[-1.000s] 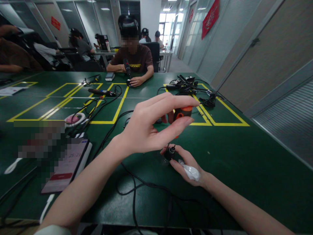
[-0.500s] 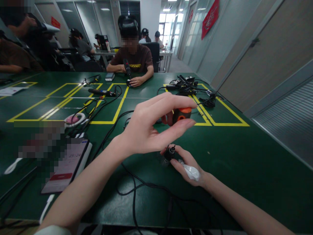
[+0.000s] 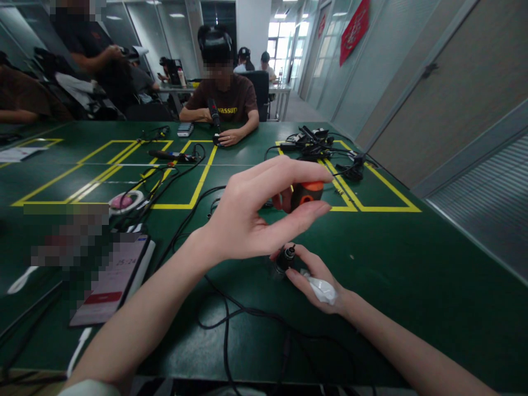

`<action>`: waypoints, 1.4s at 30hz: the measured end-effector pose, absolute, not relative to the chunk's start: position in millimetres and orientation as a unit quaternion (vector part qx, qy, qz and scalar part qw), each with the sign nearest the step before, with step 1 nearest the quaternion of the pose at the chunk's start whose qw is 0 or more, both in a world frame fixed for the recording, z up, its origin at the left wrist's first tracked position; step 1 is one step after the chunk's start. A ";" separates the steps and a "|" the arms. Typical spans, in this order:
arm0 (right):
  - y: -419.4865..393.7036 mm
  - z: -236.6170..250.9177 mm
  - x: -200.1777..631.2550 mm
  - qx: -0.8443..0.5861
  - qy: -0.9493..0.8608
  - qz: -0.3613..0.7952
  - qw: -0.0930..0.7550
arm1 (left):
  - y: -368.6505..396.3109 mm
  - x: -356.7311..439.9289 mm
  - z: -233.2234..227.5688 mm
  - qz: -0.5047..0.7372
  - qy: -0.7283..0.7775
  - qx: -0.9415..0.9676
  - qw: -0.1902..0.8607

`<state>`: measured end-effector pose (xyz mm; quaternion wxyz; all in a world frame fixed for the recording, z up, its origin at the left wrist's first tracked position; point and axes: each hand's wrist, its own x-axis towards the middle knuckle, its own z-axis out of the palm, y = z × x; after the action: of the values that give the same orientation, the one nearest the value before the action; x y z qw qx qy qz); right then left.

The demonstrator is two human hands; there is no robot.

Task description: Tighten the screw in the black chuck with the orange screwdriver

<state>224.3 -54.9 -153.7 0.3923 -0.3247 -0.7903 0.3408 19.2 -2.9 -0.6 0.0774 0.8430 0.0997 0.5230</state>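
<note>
Both hands work close together over the green worktop [image 3: 412, 286]. Nearest, the right hand [image 3: 313, 280] rests low on the surface, its fingers curled around a small black plug-like part [image 3: 284, 258] held upright at the fingertips, with a crumpled white wipe [image 3: 324, 290] tucked in the palm. Just above it, the left hand [image 3: 251, 212] is raised, fingers long and partly spread, thumb and fingertips pinching an orange and black tool [image 3: 306, 193]. Black cables [image 3: 231, 313] loop across the worktop beneath the forearms. To the left lies a phone [image 3: 113, 278] with a lit screen, and beyond it a pink and white reel [image 3: 124, 202]. Yellow lines [image 3: 198, 190] mark boxes on the surface. Farther off sits a tangle of black cords [image 3: 313, 142]. At the far edge a seated person in a brown shirt [image 3: 231, 104] holds a dark tool [image 3: 213, 115] upright.
</note>
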 end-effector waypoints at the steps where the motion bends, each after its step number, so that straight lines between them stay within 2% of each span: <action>1: -54.9 -153.9 224.2 -0.324 -0.791 0.340 0.393 | -2.8 19.4 -0.7 0.525 0.100 0.842 0.076; 9: -54.7 -154.2 222.9 -0.327 -0.789 0.340 0.395 | -2.4 19.5 -4.5 0.531 0.121 0.838 0.032; 27: -53.2 -163.4 224.8 -0.342 -0.774 0.398 0.354 | -4.2 20.2 -3.8 0.525 0.126 0.841 0.036; 42: -51.1 -165.7 224.4 -0.357 -0.777 0.385 0.347 | -3.2 19.3 -4.6 0.523 0.130 0.842 0.027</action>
<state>224.4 -51.1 -165.7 0.3472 -0.3571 -0.7770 0.3850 19.3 -3.2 -4.6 0.0273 0.8416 0.1301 0.5234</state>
